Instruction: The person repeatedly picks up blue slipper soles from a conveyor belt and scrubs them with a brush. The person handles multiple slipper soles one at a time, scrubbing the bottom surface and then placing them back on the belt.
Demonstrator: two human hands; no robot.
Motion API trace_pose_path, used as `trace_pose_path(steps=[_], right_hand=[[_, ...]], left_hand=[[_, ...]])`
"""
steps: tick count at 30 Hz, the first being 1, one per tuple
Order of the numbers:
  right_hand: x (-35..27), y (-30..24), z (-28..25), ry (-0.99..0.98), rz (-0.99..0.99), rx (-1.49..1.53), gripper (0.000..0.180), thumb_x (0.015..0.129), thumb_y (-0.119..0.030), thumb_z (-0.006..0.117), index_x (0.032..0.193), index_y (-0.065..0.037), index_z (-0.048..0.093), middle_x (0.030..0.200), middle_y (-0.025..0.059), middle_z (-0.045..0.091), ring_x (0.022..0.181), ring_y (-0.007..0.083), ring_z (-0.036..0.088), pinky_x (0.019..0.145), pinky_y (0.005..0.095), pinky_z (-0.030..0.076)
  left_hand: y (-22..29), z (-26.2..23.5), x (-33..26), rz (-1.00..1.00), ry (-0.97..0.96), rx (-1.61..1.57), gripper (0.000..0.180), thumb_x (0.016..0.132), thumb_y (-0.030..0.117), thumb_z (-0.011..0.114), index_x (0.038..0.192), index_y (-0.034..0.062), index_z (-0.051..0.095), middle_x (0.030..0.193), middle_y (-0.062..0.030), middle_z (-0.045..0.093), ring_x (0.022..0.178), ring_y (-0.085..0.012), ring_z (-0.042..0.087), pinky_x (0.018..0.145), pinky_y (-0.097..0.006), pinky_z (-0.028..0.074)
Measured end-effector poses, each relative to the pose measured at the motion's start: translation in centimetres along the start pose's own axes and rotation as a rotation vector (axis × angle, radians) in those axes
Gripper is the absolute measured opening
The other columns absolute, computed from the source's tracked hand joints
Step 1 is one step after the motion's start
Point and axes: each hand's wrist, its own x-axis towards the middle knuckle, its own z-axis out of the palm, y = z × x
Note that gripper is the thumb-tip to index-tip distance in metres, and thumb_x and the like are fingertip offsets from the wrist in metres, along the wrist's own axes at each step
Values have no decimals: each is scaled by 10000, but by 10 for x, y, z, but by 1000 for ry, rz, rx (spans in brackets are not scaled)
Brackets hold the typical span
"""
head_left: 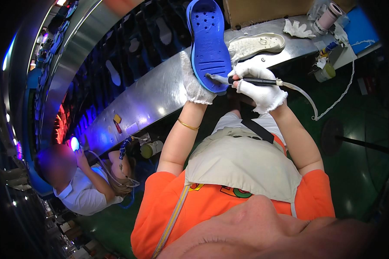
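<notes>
My left hand [197, 87], in a white knit glove, grips a blue shoe sole [211, 54] from its left side and underneath; some of its fingers are hidden. The sole stands tilted, its inner face with holes and grooves turned up. In my gloved right hand [263, 94] is a black-handled brush [257, 80], held like a pen, with a pale flexible tube [304, 96] running from its back end. The brush tip touches or nearly touches the sole's near end. Just right of the blue sole, a white shoe [260, 45] lies on the metal ledge [168, 84].
Dark racks with shoe parts [113, 72] line the far side. Along the ledge lie a loose white glove [299, 29] and a thread spool [328, 18]. A cardboard box [268, 12] stands behind. Another person [84, 190] sits at the left. A jar [325, 72] hangs right.
</notes>
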Motion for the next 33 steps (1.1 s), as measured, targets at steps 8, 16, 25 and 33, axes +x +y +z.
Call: trace_pose_path(steps=[8,16,25,33], right_hand=[[6,0,-8,-48,-32,-45,155,684,17,611,832,-27,596,829,60,607,777,133,581,725,261,479],[-11,3,-6,-276,192,126,145,745,43,638,864,-29,596,896,71,631,799,109,588,684,261,499],[15,-2,-4,-245,-199,-170,164,683,33,633,809,-47,566,870,45,616,767,137,593,745,264,492],[21,-9,-11,-322,197,-226,95,667,-38,627,758,-56,607,833,36,633,784,124,591,713,246,488]], left_hand=[[12,3,10,-65,34,69,683,884,603,358,1306,71,425,1235,-171,523,1087,-328,544,948,-470,436],[22,14,12,-155,4,49,684,892,587,342,1340,74,397,1280,-182,495,1124,-345,533,970,-509,423],[26,21,21,-291,115,194,600,935,477,376,1261,-21,446,1172,-239,553,1009,-328,603,873,-422,513],[33,8,29,-500,211,429,446,930,374,473,1124,-16,569,995,-170,646,841,-232,659,707,-341,572]])
